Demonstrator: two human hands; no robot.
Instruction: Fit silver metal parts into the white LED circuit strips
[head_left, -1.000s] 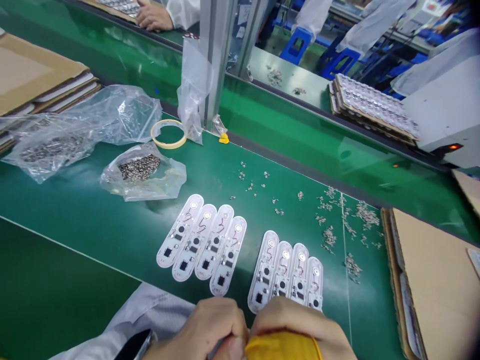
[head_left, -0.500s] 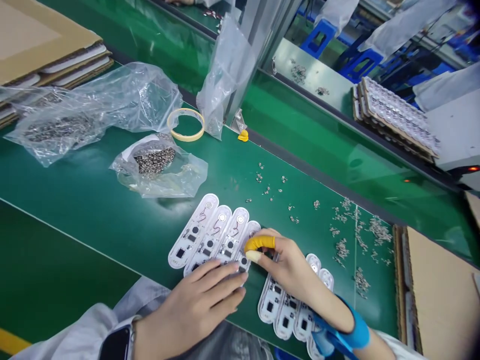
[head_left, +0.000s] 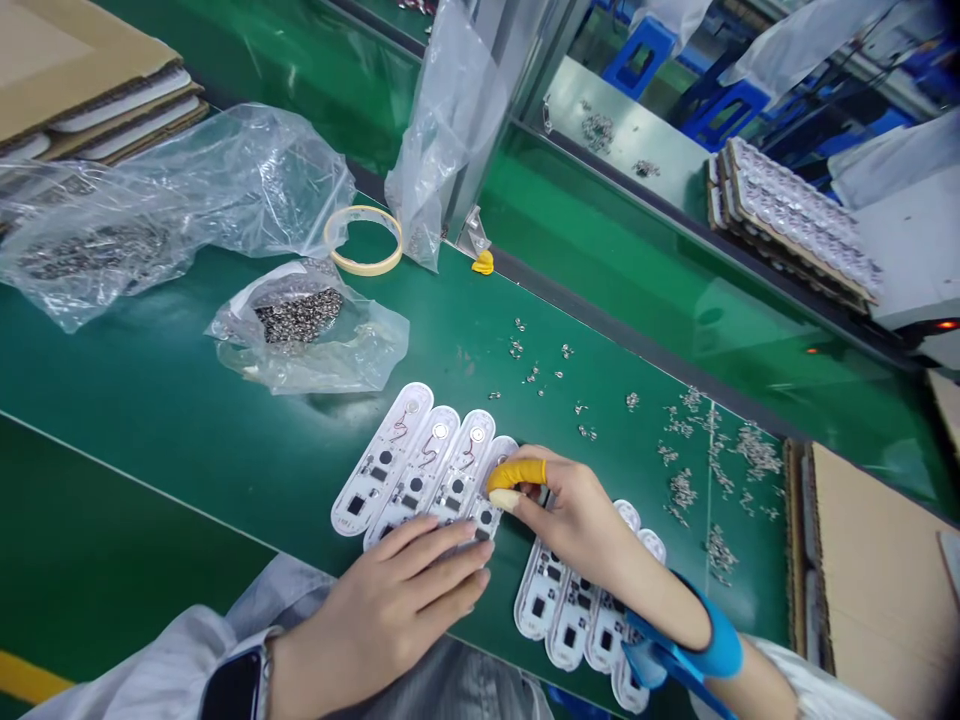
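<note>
White oblong plastic casings (head_left: 397,425) with circuit boards, thin red and black wires and round discs lie side by side on the green table. My left hand (head_left: 409,600) lies flat with fingers stretched over their lower ends. My right hand (head_left: 574,510), with yellow finger cots on thumb and index finger, pinches over the rightmost casing of this row. Whatever is between those fingertips is hidden. A second row of similar casings (head_left: 570,635) lies partly under my right forearm, which wears a blue wrist strap (head_left: 712,630).
Small metal parts (head_left: 682,490) are scattered at right beside a cardboard stack (head_left: 877,550). An opened plastic bag of metal parts (head_left: 300,315), a larger bag (head_left: 247,180) and a tape roll (head_left: 364,268) lie at the back left. Behind them stands a metal post (head_left: 487,130).
The view has shifted slightly, so the bags and tape sit a little further left. Both hands stay at the same casings; the right fingers remain pinched.
</note>
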